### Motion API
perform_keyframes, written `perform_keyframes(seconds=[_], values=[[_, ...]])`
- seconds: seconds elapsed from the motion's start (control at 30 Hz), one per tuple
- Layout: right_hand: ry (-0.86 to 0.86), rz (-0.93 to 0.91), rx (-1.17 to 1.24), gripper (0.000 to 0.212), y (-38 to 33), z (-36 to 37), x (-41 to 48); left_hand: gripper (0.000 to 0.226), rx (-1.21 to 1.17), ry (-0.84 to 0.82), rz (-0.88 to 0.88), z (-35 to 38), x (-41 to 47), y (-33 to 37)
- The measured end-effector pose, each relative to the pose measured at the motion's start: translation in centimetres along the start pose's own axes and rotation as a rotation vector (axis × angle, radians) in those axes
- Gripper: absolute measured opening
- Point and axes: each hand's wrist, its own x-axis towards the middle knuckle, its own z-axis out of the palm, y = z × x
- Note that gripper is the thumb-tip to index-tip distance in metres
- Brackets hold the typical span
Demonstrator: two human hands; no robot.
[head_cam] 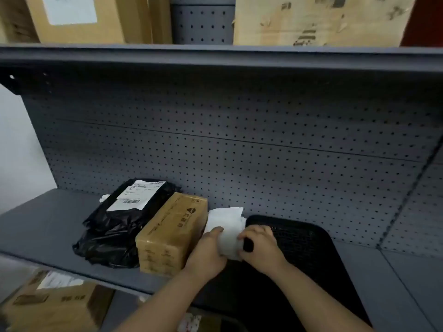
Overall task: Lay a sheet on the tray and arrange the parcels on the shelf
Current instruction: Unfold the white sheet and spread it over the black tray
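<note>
A folded white sheet (227, 226) is gripped from both sides, by my left hand (208, 252) and my right hand (260, 248), at the left edge of a black mesh tray (302, 238) on the grey shelf (48, 226). Just left of my hands stands a brown taped cardboard parcel (171, 232). Beside it, further left, lies a black plastic parcel (119, 226) with a white shipping label. The near part of the tray is hidden by my forearms.
A perforated grey back panel (239, 140) rises behind the shelf. Cardboard boxes (311, 20) stand on the shelf above. Another cardboard box (55, 305) sits on the level below at the left. The wall is at far left.
</note>
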Motion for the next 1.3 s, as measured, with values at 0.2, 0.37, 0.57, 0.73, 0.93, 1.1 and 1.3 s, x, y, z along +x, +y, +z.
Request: perform_keyframes(seconds=[0.2,0.37,0.57,0.73,0.93,1.1,1.3], values=[[-0.130,-0.074,-0.118,0.038,0.3,1.0,1.8,0.038,0.434,0.087,0.013,0.3,1.2,-0.9],[-0.058,-0.118,-0.003,0.023,0.8,0.0,2.4,0.030,0.528,0.090,0.034,-0.4,2.3,0.2],[0.035,-0.066,0.092,0.031,0.6,-2.0,3.5,0.024,0.600,0.200,0.014,-2.0,3.1,3.9],[0.074,0.073,0.197,0.047,0.9,-4.1,3.6,0.012,0.485,0.299,0.069,-3.9,3.7,7.2],[0.164,0.093,0.228,0.043,1.2,-7.1,2.5,0.016,0.252,0.396,0.249,-5.5,2.9,9.4],[0.224,0.161,0.273,0.047,1.4,-10.4,1.1,0.016,-0.018,0.311,0.358,-5.0,2.3,11.0],[0.292,0.224,0.486,0.045,1.9,-14.3,-1.5,0.019,-0.448,0.040,0.254,-3.5,1.5,14.4]])
